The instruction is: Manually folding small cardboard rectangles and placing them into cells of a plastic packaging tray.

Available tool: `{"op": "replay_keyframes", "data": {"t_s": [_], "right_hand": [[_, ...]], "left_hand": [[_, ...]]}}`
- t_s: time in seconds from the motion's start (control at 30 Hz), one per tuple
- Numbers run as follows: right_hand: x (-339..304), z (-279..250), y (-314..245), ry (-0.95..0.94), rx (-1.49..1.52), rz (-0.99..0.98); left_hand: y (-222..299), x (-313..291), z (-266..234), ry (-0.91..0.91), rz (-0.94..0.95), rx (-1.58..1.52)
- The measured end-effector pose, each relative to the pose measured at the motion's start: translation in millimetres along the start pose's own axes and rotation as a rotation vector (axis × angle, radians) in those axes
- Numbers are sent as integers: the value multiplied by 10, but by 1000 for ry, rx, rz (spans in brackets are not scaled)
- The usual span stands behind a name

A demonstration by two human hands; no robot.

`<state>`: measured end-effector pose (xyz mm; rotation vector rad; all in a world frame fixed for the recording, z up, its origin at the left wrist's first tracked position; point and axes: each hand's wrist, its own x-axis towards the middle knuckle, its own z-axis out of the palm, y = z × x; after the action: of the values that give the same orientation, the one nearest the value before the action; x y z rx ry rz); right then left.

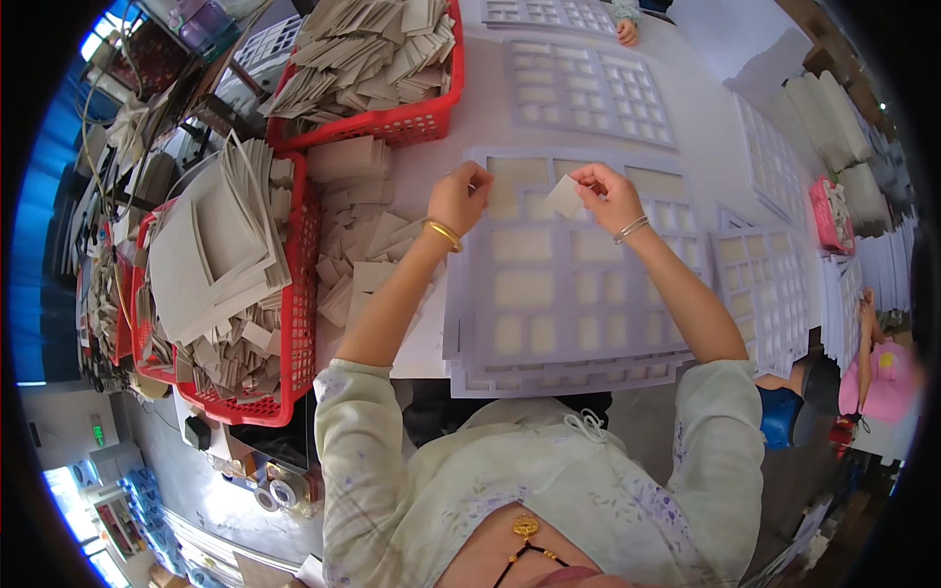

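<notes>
The small white square (566, 196) sits pinched in the fingers of the right hand (610, 199), just above the far edge of the punched sheet (559, 294) lying on the bench (431, 343). The left hand (459, 198) is just to its left, fingers curled shut, not touching the square; whether it pinches anything I cannot tell. Both arms reach forward, hands near each other.

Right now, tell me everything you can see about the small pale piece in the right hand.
The small pale piece is a flat, roughly square cutout, off-white, apparently card or foam. The right hand pinches its edge, holding it tilted just above the die-cut sheet stack on the table. The left hand is close by, not touching it.
</notes>
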<state>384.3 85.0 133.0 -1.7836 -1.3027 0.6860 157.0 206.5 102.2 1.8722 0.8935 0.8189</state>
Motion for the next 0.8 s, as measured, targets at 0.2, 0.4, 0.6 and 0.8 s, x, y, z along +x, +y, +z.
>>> {"op": "replay_keyframes", "data": {"t_s": [0.2,0.4,0.6,0.8], "right_hand": [[71,33,143,-7,45,-38],[251,217,59,-145,-102,-30],[382,332,86,-231,-142,-68],[270,423,120,-156,-377,-224]], "left_hand": [[-112,147,96,-195,-108,140],[74,86,146,-156,124,576],[89,-243,26,-81,242,508],[311,-1031,-640,27,362,433]]}}
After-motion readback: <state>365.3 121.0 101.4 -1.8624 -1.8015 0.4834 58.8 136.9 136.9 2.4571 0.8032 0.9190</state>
